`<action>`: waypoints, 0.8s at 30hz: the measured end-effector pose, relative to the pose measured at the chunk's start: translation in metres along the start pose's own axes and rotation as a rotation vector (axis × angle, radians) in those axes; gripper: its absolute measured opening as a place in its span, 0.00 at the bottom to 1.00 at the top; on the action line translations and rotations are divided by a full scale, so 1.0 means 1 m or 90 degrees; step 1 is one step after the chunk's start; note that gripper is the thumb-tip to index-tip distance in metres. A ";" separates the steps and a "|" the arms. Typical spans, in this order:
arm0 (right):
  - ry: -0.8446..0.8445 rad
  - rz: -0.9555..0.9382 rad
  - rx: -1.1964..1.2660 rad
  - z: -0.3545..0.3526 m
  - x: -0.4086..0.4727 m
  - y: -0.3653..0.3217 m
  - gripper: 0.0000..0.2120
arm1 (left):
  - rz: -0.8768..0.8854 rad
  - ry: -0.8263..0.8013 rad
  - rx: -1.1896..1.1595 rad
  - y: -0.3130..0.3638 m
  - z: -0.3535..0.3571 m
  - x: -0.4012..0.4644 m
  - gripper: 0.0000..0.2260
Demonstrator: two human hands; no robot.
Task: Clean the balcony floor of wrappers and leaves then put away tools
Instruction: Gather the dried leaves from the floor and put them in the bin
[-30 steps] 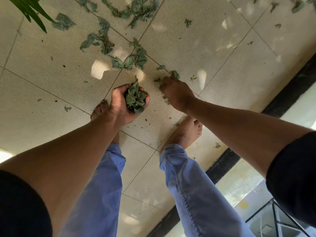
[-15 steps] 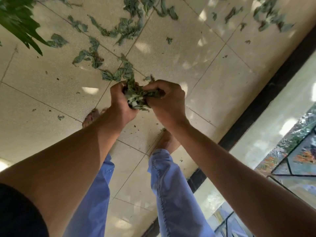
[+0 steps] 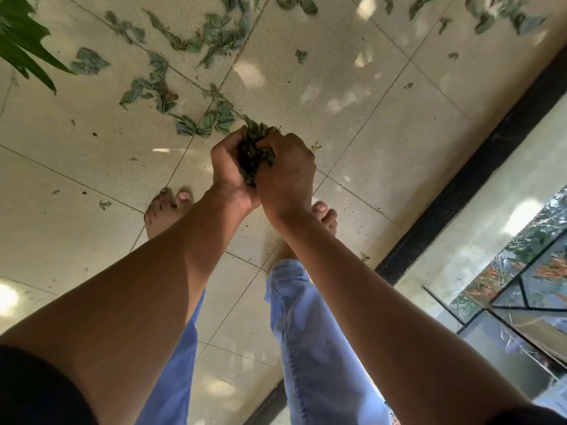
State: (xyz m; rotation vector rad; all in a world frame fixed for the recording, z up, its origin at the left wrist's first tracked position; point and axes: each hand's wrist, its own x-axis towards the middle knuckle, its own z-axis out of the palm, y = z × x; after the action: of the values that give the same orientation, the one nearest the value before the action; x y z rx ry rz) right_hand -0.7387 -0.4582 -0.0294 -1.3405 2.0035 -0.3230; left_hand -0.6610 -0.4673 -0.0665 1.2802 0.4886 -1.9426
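A wad of dry green leaves (image 3: 252, 151) is squeezed between both my hands above the tiled floor. My left hand (image 3: 228, 170) cups it from the left with fingers curled round it. From the right, my right hand (image 3: 287, 173) presses in, fingers curled over the same wad. More loose leaves (image 3: 196, 124) lie on the beige tiles just beyond my hands, and others trail further away (image 3: 214, 29) and to the far right (image 3: 497, 13). No wrappers or tools show.
My bare feet (image 3: 167, 207) stand on the tiles below my hands. A black border strip (image 3: 466, 185) runs diagonally on the right, with a pale ledge and glass panels (image 3: 527, 289) beyond it. A green plant frond (image 3: 21, 47) hangs at the upper left.
My right hand left the floor and came over to my left hand, closing on the leaf wad. Both hands now compress it together, and the view shifted right.
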 end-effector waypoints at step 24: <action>0.003 -0.152 -0.107 -0.006 -0.002 0.015 0.18 | -0.029 0.047 0.029 0.013 0.002 0.023 0.18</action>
State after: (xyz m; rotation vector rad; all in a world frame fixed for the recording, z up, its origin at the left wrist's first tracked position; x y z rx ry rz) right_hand -0.7525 -0.4514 -0.0328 -1.6920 1.9112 -0.2703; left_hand -0.6572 -0.4855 -0.0850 1.3836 0.5168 -1.9592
